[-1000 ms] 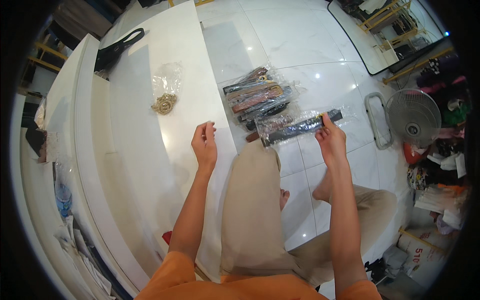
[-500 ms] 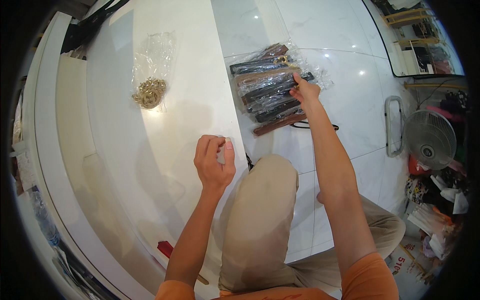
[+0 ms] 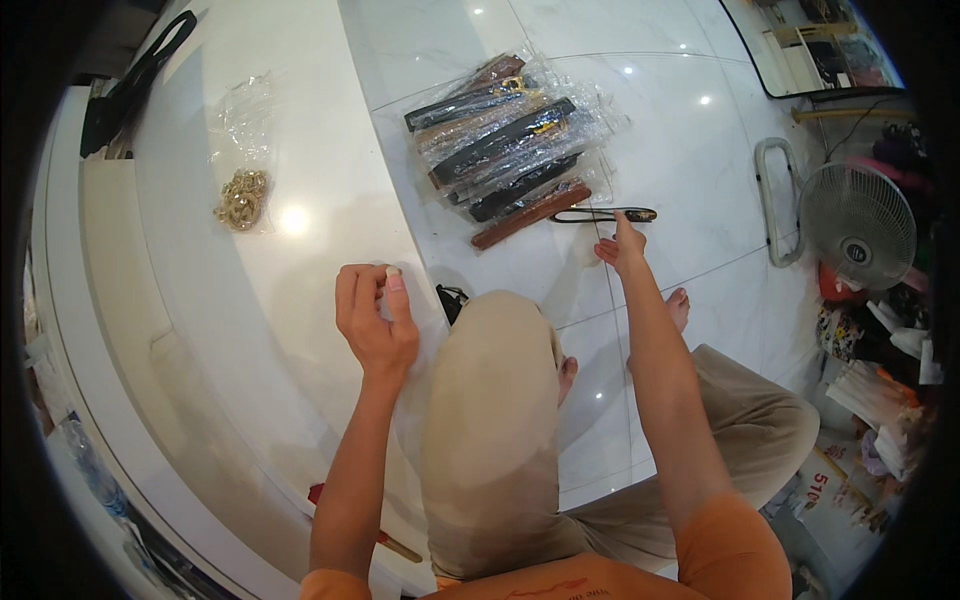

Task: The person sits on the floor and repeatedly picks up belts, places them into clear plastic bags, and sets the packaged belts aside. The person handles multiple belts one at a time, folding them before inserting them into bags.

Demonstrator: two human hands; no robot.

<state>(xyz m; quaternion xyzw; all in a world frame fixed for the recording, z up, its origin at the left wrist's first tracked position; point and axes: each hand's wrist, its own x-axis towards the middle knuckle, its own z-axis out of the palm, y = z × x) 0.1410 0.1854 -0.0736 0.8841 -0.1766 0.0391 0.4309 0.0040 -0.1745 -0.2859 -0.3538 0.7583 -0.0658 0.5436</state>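
Note:
My right hand [image 3: 624,246] reaches over the floor, thumb apart from the other fingers, with nothing in its grasp. Its thumb is at a thin black strap loop [image 3: 580,217] on the tiles; whether they touch I cannot tell. Beyond lies a pile of belts or straps in clear plastic sleeves, with a black one [image 3: 510,140] on top and a reddish-brown one [image 3: 530,215] at the near edge. My left hand [image 3: 378,320] hangs by the white table's edge, fingers curled and thumb against the index finger, nothing seen in it. A gold chain [image 3: 243,200] sits in a clear bag [image 3: 246,112] on the table.
The white table [image 3: 300,110] runs along my left, with a black strap [image 3: 140,75] at its far end. To the right stand a grey fan [image 3: 858,222], a white metal frame [image 3: 778,200] and a heap of goods [image 3: 870,400]. A mirror [image 3: 820,50] leans at the far right.
My right hand has left the sleeved pile and come nearer, down to the black strap loop. A black sleeved strap now lies higher across the pile. My left hand keeps its curled pose.

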